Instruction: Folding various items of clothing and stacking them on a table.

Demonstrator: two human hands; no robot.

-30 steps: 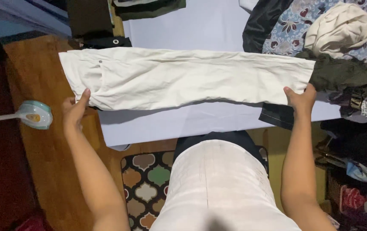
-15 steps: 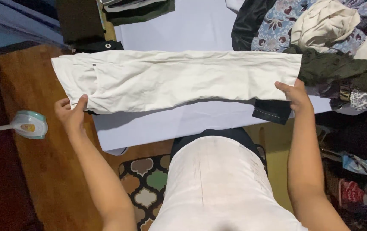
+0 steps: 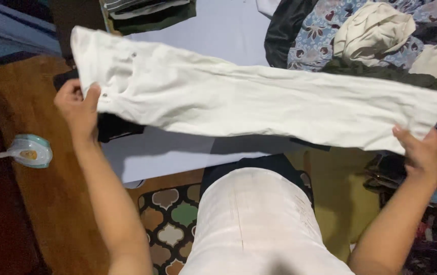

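Left hand (image 3: 78, 109): pinches the waistband end of the trousers (image 3: 249, 102).
Right hand (image 3: 421, 153): fingers closed on the hem end, gripping it from below.
Trousers: white, folded lengthwise, held stretched between both hands above the table (image 3: 178, 150), tilted.
Clothes pile (image 3: 376, 35): on the table's right side.
Steamer (image 3: 27, 151): on the floor, left.

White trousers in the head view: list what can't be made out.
- Head view: the white trousers cover part of the pale sheet and a dark garment.
- Left hand and right hand: fingertips tucked behind the cloth.
- Clothes pile: cut off by the top and right edges.
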